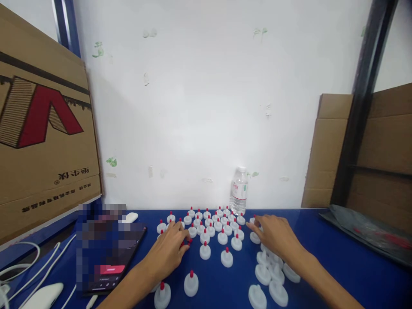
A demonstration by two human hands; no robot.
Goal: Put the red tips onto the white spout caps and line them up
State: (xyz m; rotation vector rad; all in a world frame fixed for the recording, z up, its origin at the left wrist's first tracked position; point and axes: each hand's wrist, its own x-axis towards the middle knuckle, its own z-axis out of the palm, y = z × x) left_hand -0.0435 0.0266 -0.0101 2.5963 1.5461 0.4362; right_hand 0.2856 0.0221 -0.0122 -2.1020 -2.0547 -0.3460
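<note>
My left hand [170, 242] is over the left side of the blue table, fingers curled. Small red caps [189, 241] show at its thumb and fingertips; the palm hides whatever else lies beneath. My right hand [273, 231] reaches in from the right, its thumb and forefinger closed around a white nozzle lid with a red tip [252, 219]; the fingers partly cover it. Many white lids with red tips [205, 251] stand upright between the hands. Below my right wrist lies a cluster of white lids without visible red tips [263, 274].
A clear water bottle [239, 191] stands against the white wall. To the left are a large cardboard box [45, 128], a dark phone or tablet [128, 253], white cables [48, 262] and a white device [43, 296]. A grey plastic bag [363, 234] lies at the right.
</note>
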